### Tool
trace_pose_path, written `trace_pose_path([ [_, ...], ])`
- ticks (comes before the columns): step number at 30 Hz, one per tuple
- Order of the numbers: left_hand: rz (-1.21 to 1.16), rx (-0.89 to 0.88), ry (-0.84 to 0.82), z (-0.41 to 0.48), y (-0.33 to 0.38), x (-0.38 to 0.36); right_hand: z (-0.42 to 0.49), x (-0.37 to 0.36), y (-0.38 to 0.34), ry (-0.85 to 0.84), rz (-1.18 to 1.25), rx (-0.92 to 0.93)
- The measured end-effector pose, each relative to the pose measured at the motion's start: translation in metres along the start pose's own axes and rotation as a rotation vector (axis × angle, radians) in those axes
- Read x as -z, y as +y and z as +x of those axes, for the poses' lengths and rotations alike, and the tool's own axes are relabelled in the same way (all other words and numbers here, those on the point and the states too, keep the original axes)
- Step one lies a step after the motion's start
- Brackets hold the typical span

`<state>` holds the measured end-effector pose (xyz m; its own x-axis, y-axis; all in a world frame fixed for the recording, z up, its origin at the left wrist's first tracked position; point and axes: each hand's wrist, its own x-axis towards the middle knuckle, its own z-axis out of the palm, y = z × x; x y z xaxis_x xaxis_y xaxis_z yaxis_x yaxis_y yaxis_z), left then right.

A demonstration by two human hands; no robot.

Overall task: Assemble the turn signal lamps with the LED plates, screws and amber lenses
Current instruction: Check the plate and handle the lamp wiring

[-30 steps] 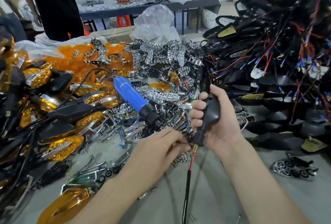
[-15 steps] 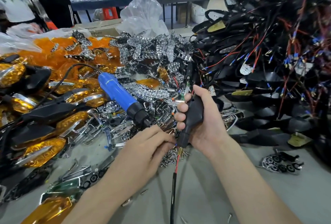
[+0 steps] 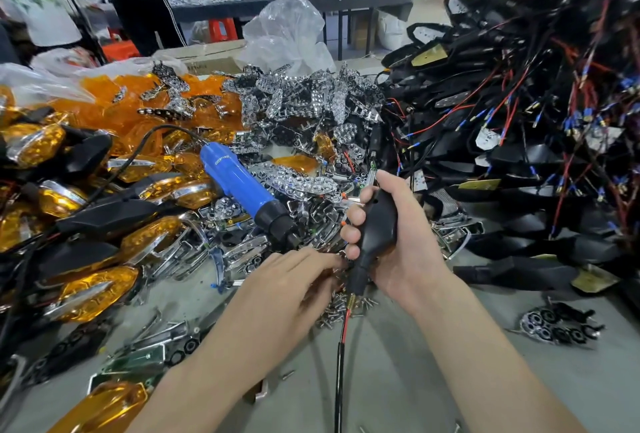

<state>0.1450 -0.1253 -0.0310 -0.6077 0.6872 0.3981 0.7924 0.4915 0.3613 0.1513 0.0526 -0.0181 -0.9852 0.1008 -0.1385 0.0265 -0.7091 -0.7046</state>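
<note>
Grey workbench (image 3: pixel 398 380), lower frame | left hand (image 3: pixel 291 283) at centre reaches into loose screws (image 3: pixel 332 311), pinching or not I cannot tell | right hand (image 3: pixel 405 259), fingers curled round black lamp housing (image 3: pixel 379 224), just beyond | risk: small screw may slip and vanish in clutter; hanging wire (image 3: pixel 341 346) may sweep screws away | blue screwdriver (image 3: pixel 239 183), LED plates (image 3: pixel 294 100), amber lenses (image 3: pixel 114 100) farther, upper left

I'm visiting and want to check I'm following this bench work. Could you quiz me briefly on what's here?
1. True or false: the blue screwdriver lies on the chrome parts, in neither hand.
2. Which hand grips the black lamp housing? A left, B right.
3. Fill in: the wires leaving the housing's stem are black and ___.
Key: 1 true; 2 B, the right hand; 3 red.
</note>
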Motion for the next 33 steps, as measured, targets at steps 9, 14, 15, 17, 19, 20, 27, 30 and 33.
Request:
trace_pose_path([
  [9,-0.019,-0.033,-0.006,0.001,0.001,0.0,0.0,0.0,0.001,-0.065,-0.092,0.037],
  [14,-0.165,0.057,0.129,0.003,0.0,0.006,-0.002,-0.003,0.003,-0.115,-0.069,0.079],
  [15,-0.203,0.086,0.195,0.005,0.002,0.011,-0.003,-0.004,0.005,-0.122,-0.075,0.091],
  [17,-0.307,0.124,0.328,0.011,0.009,0.02,-0.004,-0.009,0.01,-0.131,-0.097,0.114],
  [19,-0.465,0.167,0.397,0.015,0.018,0.023,-0.004,-0.014,0.017,-0.133,-0.133,0.139],
  [20,-0.552,0.194,0.412,0.017,0.022,0.023,-0.004,-0.017,0.022,-0.127,-0.164,0.157],
  [27,-0.669,0.274,0.418,0.016,0.024,0.017,-0.006,-0.022,0.03,-0.045,-0.326,0.232],
  [30,-0.637,0.278,0.418,0.015,0.022,0.017,-0.008,-0.023,0.03,-0.047,-0.343,0.251],
  [33,-0.585,0.286,0.416,0.014,0.022,0.018,-0.01,-0.025,0.031,-0.035,-0.352,0.26],
])
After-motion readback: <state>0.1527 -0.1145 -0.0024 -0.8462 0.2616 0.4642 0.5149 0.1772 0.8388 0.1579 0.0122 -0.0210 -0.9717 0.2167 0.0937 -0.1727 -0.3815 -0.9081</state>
